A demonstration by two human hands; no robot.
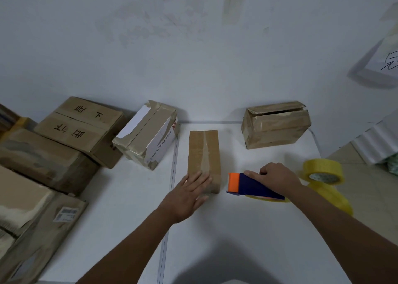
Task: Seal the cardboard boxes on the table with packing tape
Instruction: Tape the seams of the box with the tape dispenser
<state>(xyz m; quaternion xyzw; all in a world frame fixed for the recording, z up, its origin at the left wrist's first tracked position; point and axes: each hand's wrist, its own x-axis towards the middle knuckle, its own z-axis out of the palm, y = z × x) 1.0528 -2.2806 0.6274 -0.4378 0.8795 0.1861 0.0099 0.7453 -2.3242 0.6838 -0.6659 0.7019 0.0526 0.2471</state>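
While the left hand [191,194] presses spread, flat fingers on the near end of a narrow taped box [204,154] at the middle of the white table [237,230], the right hand [277,179] curls around a blue-and-orange tape dispenser [251,185] just beside it; spare yellow tape rolls [323,171] lie near the right edge.

soft, even, cool indoor light. a broad dark shadow lies on the white table [247,230] at the bottom edge, and faint shadows sit beside the boxes. wide-angle bending curves the edges; the top and right margins are smeared and blurred.
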